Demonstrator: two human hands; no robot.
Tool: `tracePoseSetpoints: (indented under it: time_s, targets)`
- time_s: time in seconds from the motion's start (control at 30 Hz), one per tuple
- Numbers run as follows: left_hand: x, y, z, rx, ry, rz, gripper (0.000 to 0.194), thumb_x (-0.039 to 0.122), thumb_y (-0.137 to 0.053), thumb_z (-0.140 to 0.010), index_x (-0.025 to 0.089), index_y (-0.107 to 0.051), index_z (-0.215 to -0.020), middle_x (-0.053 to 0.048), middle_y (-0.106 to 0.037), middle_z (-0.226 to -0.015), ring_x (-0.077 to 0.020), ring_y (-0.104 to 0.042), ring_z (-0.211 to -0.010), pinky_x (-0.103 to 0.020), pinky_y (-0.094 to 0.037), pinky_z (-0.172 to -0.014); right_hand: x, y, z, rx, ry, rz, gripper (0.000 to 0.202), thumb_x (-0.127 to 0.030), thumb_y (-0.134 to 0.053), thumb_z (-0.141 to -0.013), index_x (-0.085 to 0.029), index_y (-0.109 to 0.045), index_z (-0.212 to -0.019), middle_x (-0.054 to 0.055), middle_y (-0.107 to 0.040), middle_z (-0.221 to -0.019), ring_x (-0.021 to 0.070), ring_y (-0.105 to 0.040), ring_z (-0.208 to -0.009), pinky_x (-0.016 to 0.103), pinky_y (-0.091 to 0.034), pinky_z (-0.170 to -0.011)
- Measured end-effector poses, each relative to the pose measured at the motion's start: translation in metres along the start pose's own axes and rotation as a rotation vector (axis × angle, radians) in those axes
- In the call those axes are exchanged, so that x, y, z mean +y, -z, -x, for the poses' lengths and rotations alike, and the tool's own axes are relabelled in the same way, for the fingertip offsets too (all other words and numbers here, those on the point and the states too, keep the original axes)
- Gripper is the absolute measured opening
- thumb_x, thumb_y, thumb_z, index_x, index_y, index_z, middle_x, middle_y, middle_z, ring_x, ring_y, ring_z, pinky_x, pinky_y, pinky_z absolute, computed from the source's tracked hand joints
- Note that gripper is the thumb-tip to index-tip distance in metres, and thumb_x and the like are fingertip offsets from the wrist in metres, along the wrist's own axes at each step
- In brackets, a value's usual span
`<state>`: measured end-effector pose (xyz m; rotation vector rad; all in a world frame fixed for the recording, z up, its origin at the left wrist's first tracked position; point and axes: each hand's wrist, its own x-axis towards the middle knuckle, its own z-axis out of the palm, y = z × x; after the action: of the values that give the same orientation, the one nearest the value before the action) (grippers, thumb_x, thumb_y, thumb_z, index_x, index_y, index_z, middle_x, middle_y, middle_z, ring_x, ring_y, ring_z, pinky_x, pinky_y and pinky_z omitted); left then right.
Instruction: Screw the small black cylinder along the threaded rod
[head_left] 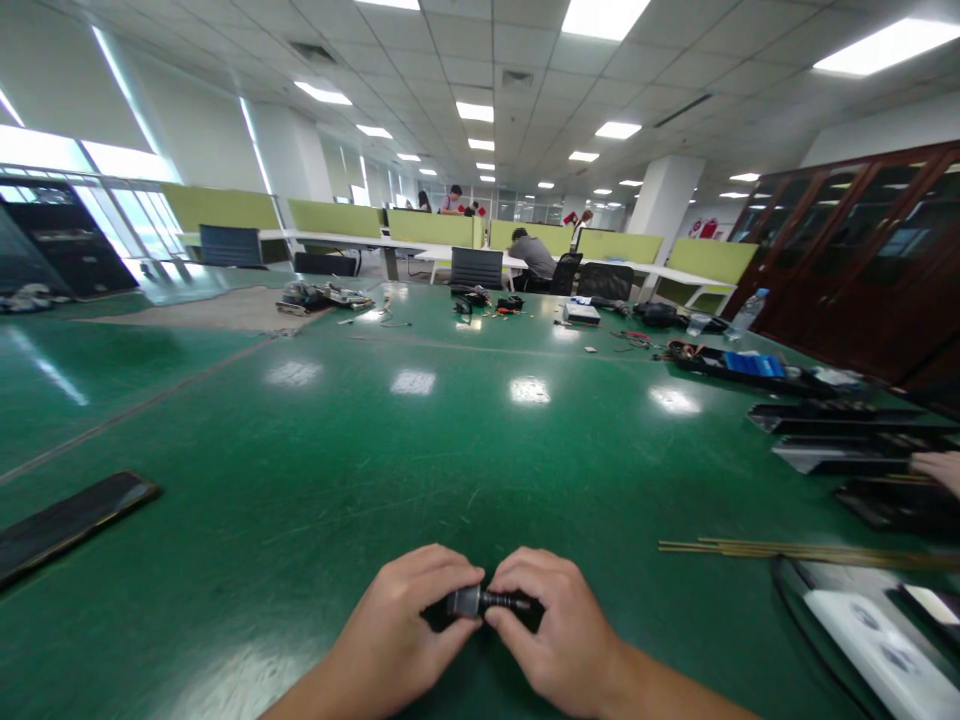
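My left hand (415, 625) and my right hand (553, 627) meet low in the middle of the view, just over the green table (360, 450). Between them is a small dark part (468, 602) with a grey block-like left end and a thin ribbed stem to the right. My left thumb and fingers pinch the block end. On the stem end, my right thumb and fingers are closed. The fingers partly cover both ends, so its exact kind cannot be made out.
At left lies a flat black slab (71, 525). Thin brass-coloured rods (780, 548), a white power strip (877, 640) and black trays (840, 452) are at right, where another person's hand (937, 468) reaches in. Tools, a bottle (750, 312) and electronics line the far side.
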<state>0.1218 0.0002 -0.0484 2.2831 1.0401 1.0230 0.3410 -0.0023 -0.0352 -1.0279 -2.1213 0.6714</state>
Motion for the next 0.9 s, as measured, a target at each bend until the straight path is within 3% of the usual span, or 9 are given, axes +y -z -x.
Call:
tracePoseSetpoints:
  time_s: [0.9]
  targets:
    - [-0.0022,0.0033,-0.0004,0.022,-0.019,-0.017,0.036,0.011,-0.069,-0.082,0.03,-0.067,-0.112,-0.001,-0.069,-0.102,-0.0151,-0.065,-0.091,-0.028,-0.054,-0.081,0.0033,-0.0017,0.0016,-0.012,-0.038,0.005,0.007,-0.017,-0.067,-0.082,-0.021,-0.068,-0.088,0.002,-0.068,-0.087,0.0188,-0.062,-0.081,0.032,-0.043,-0.078]
